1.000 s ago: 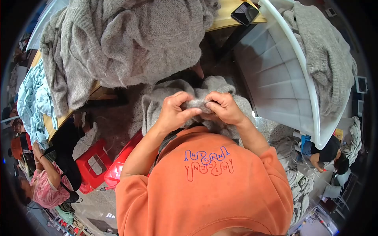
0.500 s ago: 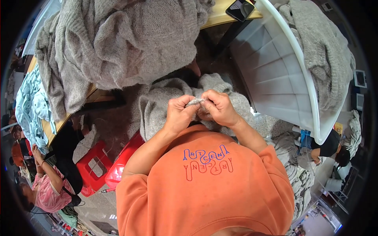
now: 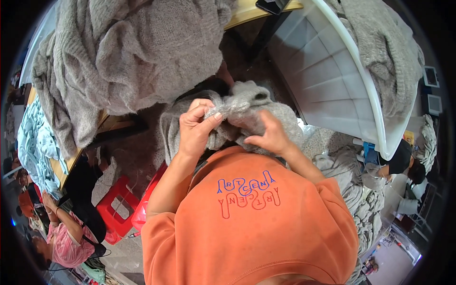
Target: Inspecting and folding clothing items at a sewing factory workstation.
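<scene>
A fuzzy grey knitted garment (image 3: 273, 108) lies bunched over my lap. My left hand (image 3: 195, 124) pinches an edge of it between thumb and fingers, with the pinched part raised. Just to the right, my right hand (image 3: 271, 133) is off the edge, thumb and fingers apart, slightly blurred and holding nothing. The garment's lower folds are hidden behind my hands and orange shirt.
A big heap of grey knitwear (image 3: 142, 57) covers the table ahead on the left. A phone (image 3: 272, 5) lies on the wooden tabletop (image 3: 242, 13). To the right stands a white plastic bin (image 3: 327, 80) with more knitwear (image 3: 387, 52). A red stool (image 3: 116, 206) and a co-worker are at left.
Both hands were pinching the garment's edge close together. The right hand has let go and opened, moving slightly down and right; the left has shifted left, still pinching.
</scene>
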### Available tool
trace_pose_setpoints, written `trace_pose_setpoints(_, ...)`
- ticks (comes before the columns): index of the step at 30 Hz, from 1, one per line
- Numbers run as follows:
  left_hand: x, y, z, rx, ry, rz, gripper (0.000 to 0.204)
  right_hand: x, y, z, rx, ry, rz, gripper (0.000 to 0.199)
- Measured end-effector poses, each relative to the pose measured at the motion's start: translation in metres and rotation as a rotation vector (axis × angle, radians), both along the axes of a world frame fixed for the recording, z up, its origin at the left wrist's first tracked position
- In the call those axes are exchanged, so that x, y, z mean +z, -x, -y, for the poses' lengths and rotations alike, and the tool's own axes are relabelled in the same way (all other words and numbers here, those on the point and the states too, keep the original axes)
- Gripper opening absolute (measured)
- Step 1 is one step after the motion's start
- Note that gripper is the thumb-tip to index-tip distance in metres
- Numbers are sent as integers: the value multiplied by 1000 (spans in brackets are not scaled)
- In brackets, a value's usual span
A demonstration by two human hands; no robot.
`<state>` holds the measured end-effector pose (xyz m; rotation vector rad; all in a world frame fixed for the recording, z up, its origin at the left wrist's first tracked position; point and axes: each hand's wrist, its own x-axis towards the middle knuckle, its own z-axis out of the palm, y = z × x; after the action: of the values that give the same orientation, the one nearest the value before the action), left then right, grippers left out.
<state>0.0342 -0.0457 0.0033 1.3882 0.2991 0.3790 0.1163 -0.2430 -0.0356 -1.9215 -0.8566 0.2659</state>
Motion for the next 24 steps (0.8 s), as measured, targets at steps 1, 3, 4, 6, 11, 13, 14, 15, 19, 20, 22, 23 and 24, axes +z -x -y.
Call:
trace_pose_setpoints(1, 3, -1, 1, 3, -33, -9, 3, -11, 6, 1, 27, 56, 32, 24)
trace_pose_setpoints(3, 8, -2, 2, -30, 106, -17, 2, -19, 12, -3, 4, -30, -156, 27)
trace_pose_setpoints(4, 9, -2, 2, -58, 244, -29, 2, -16, 8, -3, 4, -31, -153, 27)
trace_pose_setpoints(6, 11, -1, -3, -49, 360, -64, 3, 2, -5, -3, -36, -68, 96, 28)
trace_pose_setpoints(11, 17, 0, -3, 20, 536, -78, 5, 47, -25, 3, -35, -27, 583, 39)
trace_pose_setpoints(13, 18, 0, 2, -17, 513, -105, 2, 75, -16, -5, 101, -120, 578, 40)
trace_pose_setpoints(14, 19, 1, 5, -10, 511, -106, 2, 84, -10, -10, 233, -212, 572, 41)
trace_pose_setpoints(15, 22, -1, 8, -69, 457, -117, 0, 90, -8, -13, 394, -215, 571, 35)
trace_pose_setpoints(19, 34, -4, 20, -204, 288, -184, 4, 72, 0, -28, 377, -320, 562, 27)
trace_pose_setpoints(20, 33, -4, 19, -256, 236, -173, 4, 76, -2, -30, 352, -314, 631, 25)
trace_pose_setpoints(22, 31, -2, 18, -269, 232, -153, 4, 77, -4, -33, 334, -313, 695, 23)
trace_pose_setpoints(23, 30, -1, 17, -289, 229, -133, 4, 76, -5, -35, 319, -295, 718, 22)
trace_pose_setpoints(24, 30, 1, 16, -285, 230, -132, 4, 75, -5, -36, 302, -276, 742, 21)
